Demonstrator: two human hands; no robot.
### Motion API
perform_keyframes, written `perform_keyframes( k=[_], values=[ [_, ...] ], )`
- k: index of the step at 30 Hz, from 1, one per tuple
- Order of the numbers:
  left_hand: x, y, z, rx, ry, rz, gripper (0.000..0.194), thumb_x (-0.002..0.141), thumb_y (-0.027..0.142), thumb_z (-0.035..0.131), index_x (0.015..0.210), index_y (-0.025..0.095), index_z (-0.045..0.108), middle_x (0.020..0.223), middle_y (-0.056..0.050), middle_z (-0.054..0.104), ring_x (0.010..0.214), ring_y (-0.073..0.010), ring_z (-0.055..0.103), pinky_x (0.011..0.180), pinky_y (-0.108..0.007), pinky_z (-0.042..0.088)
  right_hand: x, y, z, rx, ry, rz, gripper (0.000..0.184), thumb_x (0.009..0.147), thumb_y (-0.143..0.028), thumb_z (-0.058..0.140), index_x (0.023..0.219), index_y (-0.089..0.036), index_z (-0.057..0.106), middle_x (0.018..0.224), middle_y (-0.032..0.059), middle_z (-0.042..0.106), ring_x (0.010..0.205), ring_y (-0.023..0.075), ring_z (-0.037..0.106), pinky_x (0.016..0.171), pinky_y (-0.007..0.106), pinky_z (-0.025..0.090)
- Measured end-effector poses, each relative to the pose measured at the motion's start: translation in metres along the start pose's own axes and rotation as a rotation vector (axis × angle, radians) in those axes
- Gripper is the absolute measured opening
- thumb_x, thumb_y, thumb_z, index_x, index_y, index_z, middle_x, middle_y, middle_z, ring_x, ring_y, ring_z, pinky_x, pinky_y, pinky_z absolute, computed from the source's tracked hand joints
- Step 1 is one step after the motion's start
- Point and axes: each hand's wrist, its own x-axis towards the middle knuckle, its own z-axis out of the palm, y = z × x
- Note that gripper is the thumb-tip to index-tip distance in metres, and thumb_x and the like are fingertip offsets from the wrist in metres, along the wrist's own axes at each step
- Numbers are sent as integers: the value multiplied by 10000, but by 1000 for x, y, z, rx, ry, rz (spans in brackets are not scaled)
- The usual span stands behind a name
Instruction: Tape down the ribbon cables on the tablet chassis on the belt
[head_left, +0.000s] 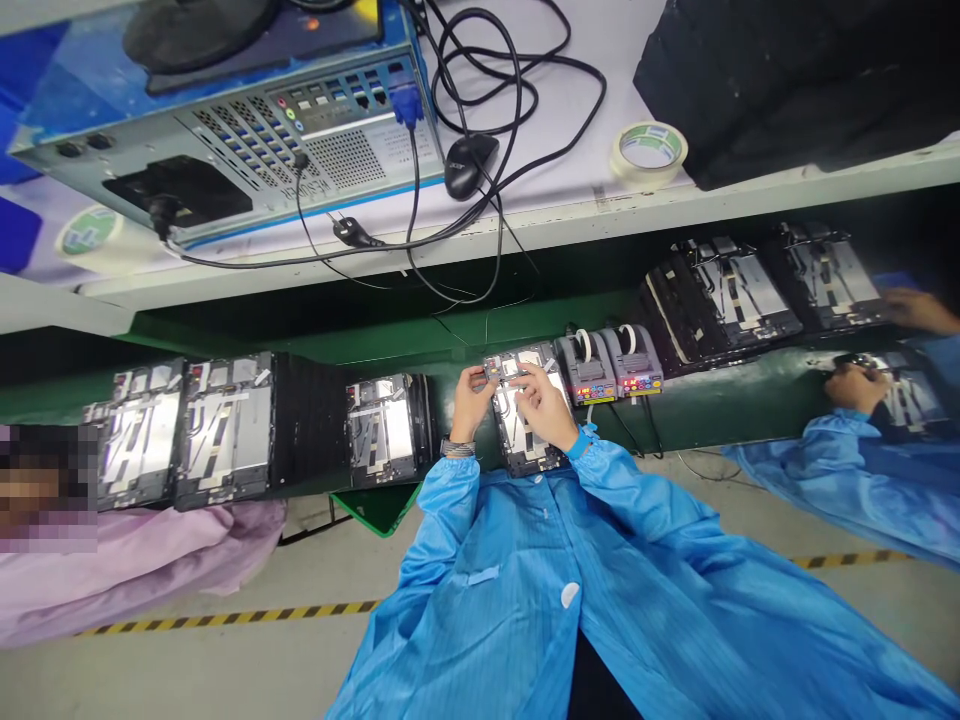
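Note:
An opened tablet (516, 432), its silver inner parts, black strips and dark frame showing, lies on the green bench right in front of me. My left hand (470, 405) is at its upper left corner, the fingers bent and closed on the edge. Over the upper right part of the tablet is my right hand (547, 408), thumb and fingers drawn together close to its surface. Anything small between those fingertips cannot be made out. Just right of the tablet stand two grey tape dispensers (589, 370) with lit red displays.
Stacks of opened tablets stand left (382, 440), far left (225, 440) and right (739, 290). The shelf above holds a computer case (337, 130), black cables, a mouse (470, 167) and a tape roll (649, 152). Co-workers sit on both sides; one's hand (857, 387) touches another tablet.

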Motion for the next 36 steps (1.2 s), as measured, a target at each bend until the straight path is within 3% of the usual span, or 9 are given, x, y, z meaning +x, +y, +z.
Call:
perform_keyframes(
  k=[5,12,21,27,32,36],
  values=[
    [1,-2,0,-16,-2,7,401,805,329,781,1130,203,583,1134,-98,691,997,-203,671,936,-389,543,7,4,2,-186,-77,-22,601,898,-201,538,1483,-237,406,1255,96,692,811,197,599,866,389,496],
    [3,-5,0,-17,4,8,395,798,327,784,1122,210,590,1185,-97,677,1017,-199,666,949,-381,535,10,3,7,-198,-107,-33,599,906,-215,544,1483,-246,385,1280,91,686,815,196,619,886,394,494],
    [4,-3,0,-19,-2,3,394,786,299,783,1111,201,584,1141,-96,686,984,-198,666,919,-382,544,35,17,6,218,-87,253,547,801,-243,627,1312,-228,432,1062,43,708,636,120,562,601,272,477],
    [4,-2,-1,-6,-4,-12,407,784,321,793,1111,206,579,1129,-95,686,974,-198,667,918,-388,541,48,2,2,307,-97,429,558,754,-230,645,1274,-235,442,1001,22,695,586,117,557,470,233,399],
    [4,-3,-1,-10,-8,-4,404,784,316,792,1113,209,583,1119,-89,685,979,-200,667,924,-387,541,33,-11,0,478,-41,376,553,751,-243,694,1264,-246,487,949,0,705,569,99,516,459,212,357],
    [6,-7,-1,3,-5,9,385,802,297,763,1133,215,585,1159,-89,681,1036,-206,665,956,-387,527,10,-13,5,806,-225,487,550,801,-307,702,1307,-209,508,910,35,721,544,108,510,462,231,336]
  ],
)
